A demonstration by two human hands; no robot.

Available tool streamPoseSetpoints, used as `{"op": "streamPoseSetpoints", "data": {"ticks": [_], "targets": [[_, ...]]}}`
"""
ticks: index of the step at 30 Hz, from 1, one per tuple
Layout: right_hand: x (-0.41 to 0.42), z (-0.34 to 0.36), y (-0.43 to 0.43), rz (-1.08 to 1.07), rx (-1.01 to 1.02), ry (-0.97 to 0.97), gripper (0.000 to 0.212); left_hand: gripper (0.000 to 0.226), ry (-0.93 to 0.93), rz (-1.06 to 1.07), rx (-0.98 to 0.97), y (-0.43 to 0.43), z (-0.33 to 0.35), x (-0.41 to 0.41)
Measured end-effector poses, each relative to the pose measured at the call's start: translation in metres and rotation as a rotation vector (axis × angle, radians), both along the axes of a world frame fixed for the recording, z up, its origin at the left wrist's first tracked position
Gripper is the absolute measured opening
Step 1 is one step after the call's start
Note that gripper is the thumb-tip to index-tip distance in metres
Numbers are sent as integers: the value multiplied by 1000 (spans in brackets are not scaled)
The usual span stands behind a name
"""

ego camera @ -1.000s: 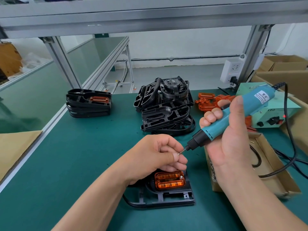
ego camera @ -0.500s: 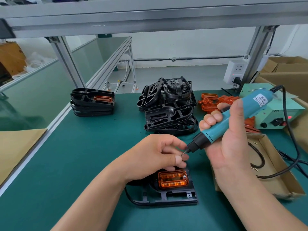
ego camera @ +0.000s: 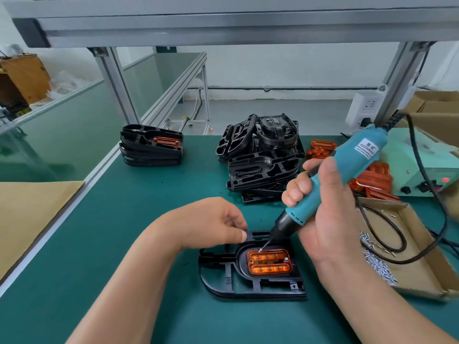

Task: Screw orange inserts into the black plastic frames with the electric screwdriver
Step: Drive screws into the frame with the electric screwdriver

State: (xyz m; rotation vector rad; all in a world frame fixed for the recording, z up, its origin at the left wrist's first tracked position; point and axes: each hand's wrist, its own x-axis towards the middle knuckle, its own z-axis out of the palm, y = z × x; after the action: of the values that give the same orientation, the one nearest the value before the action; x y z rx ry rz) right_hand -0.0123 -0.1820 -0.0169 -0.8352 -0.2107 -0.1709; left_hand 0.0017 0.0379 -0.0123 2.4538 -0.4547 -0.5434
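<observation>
From the camera on my head, I look down at a green counter (ego camera: 74,244). My right hand (ego camera: 325,219) is wrapped around a teal electric screwdriver (ego camera: 347,167), tilted so its bit points down and to the left. The bit tip touches the upper left corner of an orange insert (ego camera: 269,262). That insert sits in the rounded recess of a black plastic frame (ego camera: 223,281) lying flat on the counter directly in front of me. A screw head shows at the insert's upper right corner.

My left hand (ego camera: 211,224) rests at the frame's far left edge, fingers loosely curled and holding nothing that I can see, the thumb (ego camera: 236,235) lying against the frame's rim.

Farther back, in the middle of the counter, lies a loose pile of black frames (ego camera: 260,160). To the left is a neat stack of frames (ego camera: 151,147) with an orange insert on top. Loose orange inserts (ego camera: 372,180) lie to the right, beside a pale green power box (ego camera: 417,165) with a red light. Near my right wrist, a cardboard tray (ego camera: 417,274) holds small silver screws (ego camera: 377,264).
</observation>
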Motion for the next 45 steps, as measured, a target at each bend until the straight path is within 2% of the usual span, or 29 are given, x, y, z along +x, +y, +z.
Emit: {"op": "streamPoseSetpoints", "data": {"ticks": [8,24,27,30,34,41,45], "targets": [[-10,4,14,96,-84,-75,48,11,47,-8,-78,-2,0,1],[-19,10,24,181,-225,-157,54,14,76,3,-98,-5,6,-1],[-20,11,27,209,-293,-200,51,4,79,-9,-101,-5,5,-1],[-20,11,32,251,-374,-238,47,22,58,-20,-92,-6,6,-2],[-17,14,44,308,-485,-261,43,9,54,-34,-73,-7,4,-2],[-13,20,49,350,-514,-238,37,16,31,-24,-29,-8,2,1],[-13,21,49,375,-506,-236,41,23,26,-17,-35,-8,2,0]]}}
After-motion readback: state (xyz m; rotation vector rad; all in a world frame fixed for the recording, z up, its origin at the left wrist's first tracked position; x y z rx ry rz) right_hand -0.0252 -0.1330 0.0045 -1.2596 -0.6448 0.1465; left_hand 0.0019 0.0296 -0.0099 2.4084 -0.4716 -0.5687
